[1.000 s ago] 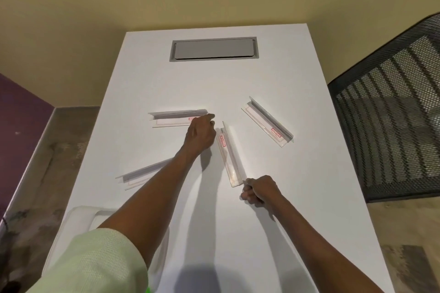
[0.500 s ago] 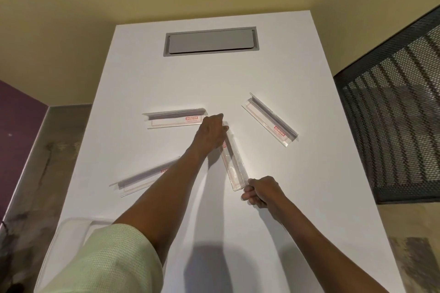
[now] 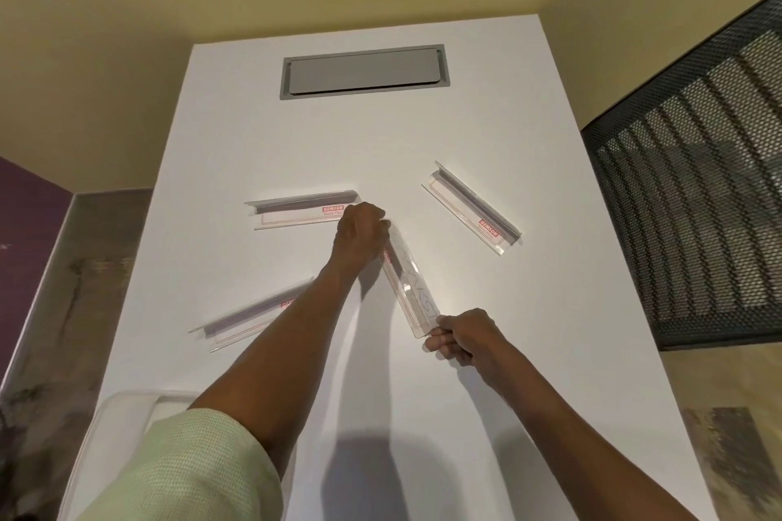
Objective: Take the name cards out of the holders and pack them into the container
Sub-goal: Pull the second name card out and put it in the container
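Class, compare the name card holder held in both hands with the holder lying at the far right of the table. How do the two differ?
The held holder is gripped at both ends by the left hand and right hand; the far-right holder lies untouched. The held holder's lettering looks faint grey; the far-right holder shows a red GEMSON label. Both are clear and long.

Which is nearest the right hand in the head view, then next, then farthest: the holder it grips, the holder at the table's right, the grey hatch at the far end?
1. Gripped holder, its near end pinched by the right hand.
2. Right-side holder, up and right.
3. Grey hatch, table's far end.
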